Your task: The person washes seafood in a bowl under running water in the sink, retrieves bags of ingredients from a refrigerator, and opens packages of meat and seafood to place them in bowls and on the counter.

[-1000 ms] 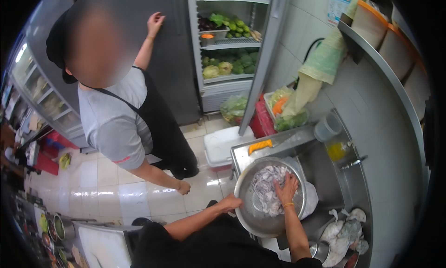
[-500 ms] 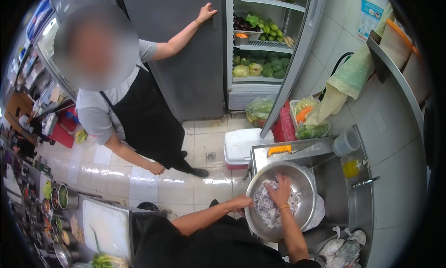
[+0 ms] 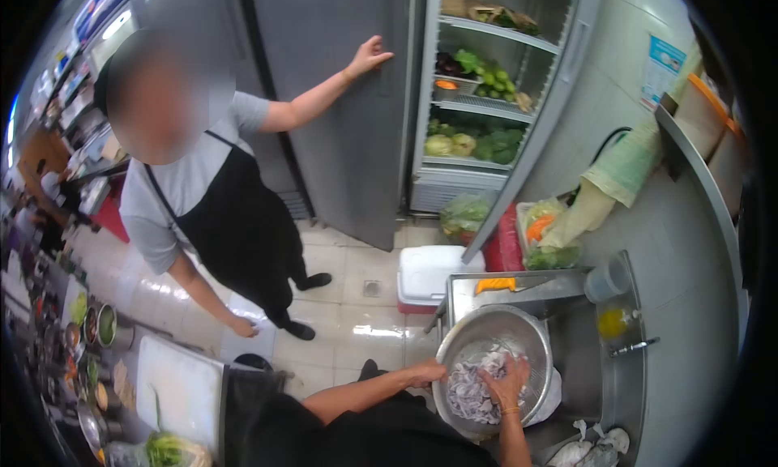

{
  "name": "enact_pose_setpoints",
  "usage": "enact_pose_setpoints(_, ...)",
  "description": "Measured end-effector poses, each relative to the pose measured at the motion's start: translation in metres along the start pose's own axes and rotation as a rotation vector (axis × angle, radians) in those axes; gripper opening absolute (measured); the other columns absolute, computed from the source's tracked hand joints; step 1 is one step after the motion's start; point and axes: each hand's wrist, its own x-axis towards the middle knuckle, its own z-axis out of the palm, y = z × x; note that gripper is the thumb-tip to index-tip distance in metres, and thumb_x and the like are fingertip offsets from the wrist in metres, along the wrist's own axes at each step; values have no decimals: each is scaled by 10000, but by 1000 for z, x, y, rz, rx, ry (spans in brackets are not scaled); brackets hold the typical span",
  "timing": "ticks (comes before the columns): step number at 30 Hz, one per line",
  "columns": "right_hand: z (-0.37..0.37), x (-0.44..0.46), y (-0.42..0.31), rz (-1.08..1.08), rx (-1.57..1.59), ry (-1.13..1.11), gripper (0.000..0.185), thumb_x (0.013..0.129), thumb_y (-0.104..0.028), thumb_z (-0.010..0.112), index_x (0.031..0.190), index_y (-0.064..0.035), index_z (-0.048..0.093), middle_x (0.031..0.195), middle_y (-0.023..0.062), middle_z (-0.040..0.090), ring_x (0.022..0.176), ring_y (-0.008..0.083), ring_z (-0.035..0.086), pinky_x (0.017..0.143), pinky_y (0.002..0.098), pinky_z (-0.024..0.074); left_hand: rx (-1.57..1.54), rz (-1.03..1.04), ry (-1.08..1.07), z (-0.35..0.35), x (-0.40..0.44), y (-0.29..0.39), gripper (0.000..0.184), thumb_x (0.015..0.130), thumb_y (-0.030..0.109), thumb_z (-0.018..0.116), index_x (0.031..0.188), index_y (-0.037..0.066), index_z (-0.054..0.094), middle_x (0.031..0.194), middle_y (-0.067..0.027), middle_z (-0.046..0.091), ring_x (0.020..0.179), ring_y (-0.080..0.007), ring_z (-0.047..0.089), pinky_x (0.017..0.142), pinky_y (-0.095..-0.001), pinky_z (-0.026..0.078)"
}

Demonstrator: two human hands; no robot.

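A metal bowl [image 3: 532, 337] with small perforations in its wall rests tilted at the sink's left side. My left hand [image 3: 425, 374] is closed on its left rim. Inside the bowl lies a heap of wet, whitish-purple strips [image 3: 468, 392]; they look like sliced squid, but I cannot be sure. My right hand [image 3: 507, 382] reaches down among these strips, fingers apart and bent, with the tips partly hidden. A yellow band circles that wrist. Behind the bowl, a knife with an orange handle [image 3: 494, 285] lies on the sink's ledge.
Another person [image 3: 235, 200] in a black apron stands left, one hand by a grey door [image 3: 348, 102]. A glass-door fridge [image 3: 478, 155] holds vegetables. A white cooler [image 3: 429, 272] stands on the floor. A faucet [image 3: 634, 347] projects over the sink [image 3: 579, 329]; a cutting board [image 3: 174, 386] lies lower left.
My right hand has moved lower and to the right in the bowl, its fingers now more bent. The other person has stepped back left, and the grey door has swung partly open.
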Motion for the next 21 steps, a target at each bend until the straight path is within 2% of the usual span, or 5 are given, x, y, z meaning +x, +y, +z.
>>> enact_pose_setpoints(2, -1, -12, -21, 302, -213, -12, 1026, 492, -617, 773, 1305, -81, 448, 1358, 260, 338, 1246, 421, 336, 1037, 518, 266, 149, -26, -3, -2, -8, 5, 318, 676, 83, 521, 960, -52, 565, 692, -116, 576, 536, -220, 559, 437, -360, 448)
enact_pose_setpoints(5, -5, -17, -27, 263, -166, -214, 1215, 419, -652, 781, 1392, -100, 308, 1410, 265, 238, 1284, 440, 270, 1039, 520, 269, 5, -71, -36, 0, -15, 7, 314, 670, 80, 526, 950, -58, 568, 680, -117, 573, 542, -227, 566, 452, -371, 461)
enact_pose_setpoints(9, 4, -23, -16, 101, -181, -206, 1129, 424, -568, 810, 1352, -112, 358, 1323, 302, 322, 1221, 469, 323, 1036, 496, 288, -36, -3, -42, 6, -30, 19, 329, 671, 95, 538, 965, -51, 562, 768, -135, 583, 602, -245, 581, 473, -397, 475)
enact_pose_setpoints(14, 25, -13, -8, -47, -33, -122, 641, 467, -211, 757, 1069, -48, 612, 1108, 283, 504, 1056, 434, 481, 933, 435, 400, -34, -32, -50, 2, -16, 9, 327, 672, 91, 538, 972, -36, 561, 786, -133, 578, 619, -251, 585, 485, -410, 490)
enact_pose_setpoints(21, 30, -5, 18, -2, -29, -46, 450, 551, -127, 645, 986, -12, 651, 993, 266, 571, 936, 422, 549, 843, 443, 455, -17, -35, 10, 11, -45, 30, 302, 676, 80, 539, 937, -69, 565, 678, -123, 573, 482, -219, 536, 405, -324, 437)
